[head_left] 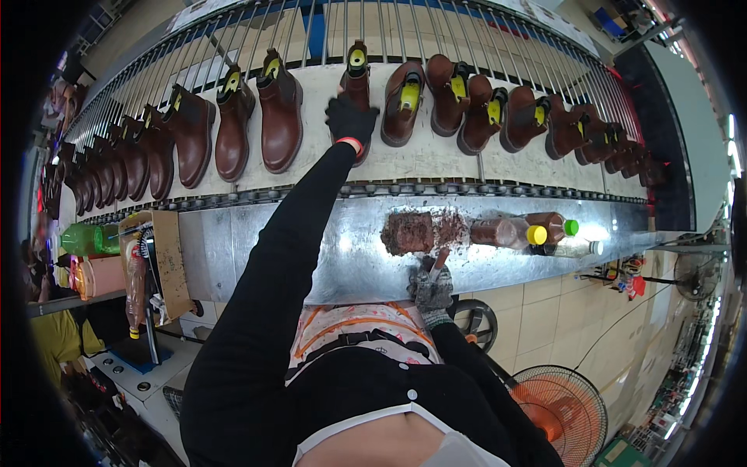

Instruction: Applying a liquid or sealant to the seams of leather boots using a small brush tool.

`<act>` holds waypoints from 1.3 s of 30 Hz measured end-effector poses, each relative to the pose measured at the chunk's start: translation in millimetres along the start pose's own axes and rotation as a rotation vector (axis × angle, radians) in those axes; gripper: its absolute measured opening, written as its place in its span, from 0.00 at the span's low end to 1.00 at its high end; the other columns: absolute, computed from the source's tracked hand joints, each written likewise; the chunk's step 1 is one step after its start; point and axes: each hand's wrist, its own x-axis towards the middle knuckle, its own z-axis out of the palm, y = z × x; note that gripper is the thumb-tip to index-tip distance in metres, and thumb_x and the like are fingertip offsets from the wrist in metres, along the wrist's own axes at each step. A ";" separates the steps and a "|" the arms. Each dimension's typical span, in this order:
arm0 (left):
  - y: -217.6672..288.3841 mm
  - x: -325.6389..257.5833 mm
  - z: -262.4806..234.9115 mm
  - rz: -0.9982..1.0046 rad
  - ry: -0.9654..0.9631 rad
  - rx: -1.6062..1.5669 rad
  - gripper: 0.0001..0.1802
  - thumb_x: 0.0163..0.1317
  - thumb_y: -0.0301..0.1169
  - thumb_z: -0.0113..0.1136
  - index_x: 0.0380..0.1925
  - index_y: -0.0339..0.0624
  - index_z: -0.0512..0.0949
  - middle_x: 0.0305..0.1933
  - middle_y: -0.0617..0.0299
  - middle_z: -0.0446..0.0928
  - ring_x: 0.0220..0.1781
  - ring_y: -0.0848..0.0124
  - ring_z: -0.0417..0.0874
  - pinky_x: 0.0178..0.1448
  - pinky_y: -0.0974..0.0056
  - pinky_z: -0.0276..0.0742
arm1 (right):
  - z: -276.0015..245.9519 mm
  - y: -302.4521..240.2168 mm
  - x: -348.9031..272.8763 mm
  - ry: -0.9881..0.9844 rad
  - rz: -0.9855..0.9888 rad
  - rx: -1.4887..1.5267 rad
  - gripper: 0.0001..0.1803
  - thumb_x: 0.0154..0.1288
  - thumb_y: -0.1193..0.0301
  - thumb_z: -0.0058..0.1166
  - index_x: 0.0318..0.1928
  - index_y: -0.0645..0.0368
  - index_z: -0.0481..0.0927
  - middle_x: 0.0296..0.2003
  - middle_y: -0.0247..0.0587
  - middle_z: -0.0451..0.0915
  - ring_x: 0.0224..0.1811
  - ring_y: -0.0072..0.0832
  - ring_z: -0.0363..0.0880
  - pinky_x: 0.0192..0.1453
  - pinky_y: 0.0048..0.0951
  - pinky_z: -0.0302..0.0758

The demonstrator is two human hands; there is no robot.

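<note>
My left hand [352, 121], in a black glove with a red band at the wrist, reaches far over the bench and grips a brown ankle boot [356, 82] with a yellow lining. Part of that boot is hidden behind the hand. Low at the bench's near edge, my right hand [432, 289] wears a stained grey glove. Its fingers are closed on a short brown stick-like tool [440, 261], whose lower end I cannot see. Just beyond it lies a dark brown smeared patch [409, 233] on the metal bench [346, 261].
More brown boots [280, 117] stand in a row along a pale conveyor [319, 159] with a chain [459, 188] at its near side. Bottles of brown liquid [498, 232] lie on the bench at right. A cardboard box [167, 257] is at left, a fan [560, 409] at lower right.
</note>
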 end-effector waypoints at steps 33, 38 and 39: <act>-143.4 -215.0 -242.8 -0.214 -0.512 -0.545 0.34 0.55 0.44 0.58 0.59 0.39 0.65 0.52 0.54 0.74 0.55 0.64 0.74 0.56 0.63 0.70 | 13.9 -49.5 -47.8 -0.189 -0.157 -0.214 0.36 0.61 0.67 0.49 0.67 0.64 0.50 0.55 0.58 0.69 0.52 0.48 0.73 0.53 0.37 0.72; -105.8 -151.9 -214.9 -0.317 -0.444 -1.226 0.27 0.70 0.48 0.38 0.57 0.37 0.68 0.51 0.60 0.75 0.51 0.71 0.76 0.53 0.67 0.72 | -1.8 9.2 -48.2 -0.160 -0.409 -0.517 0.33 0.65 0.68 0.46 0.68 0.56 0.51 0.45 0.46 0.73 0.33 0.27 0.73 0.35 0.27 0.73; -103.4 -139.4 -207.1 -0.288 -0.563 -1.244 0.30 0.69 0.52 0.37 0.55 0.37 0.70 0.48 0.61 0.76 0.47 0.73 0.77 0.49 0.68 0.74 | -1.4 16.6 -47.4 -0.112 -0.563 -0.643 0.32 0.66 0.68 0.45 0.69 0.54 0.51 0.41 0.42 0.74 0.27 0.22 0.73 0.30 0.24 0.73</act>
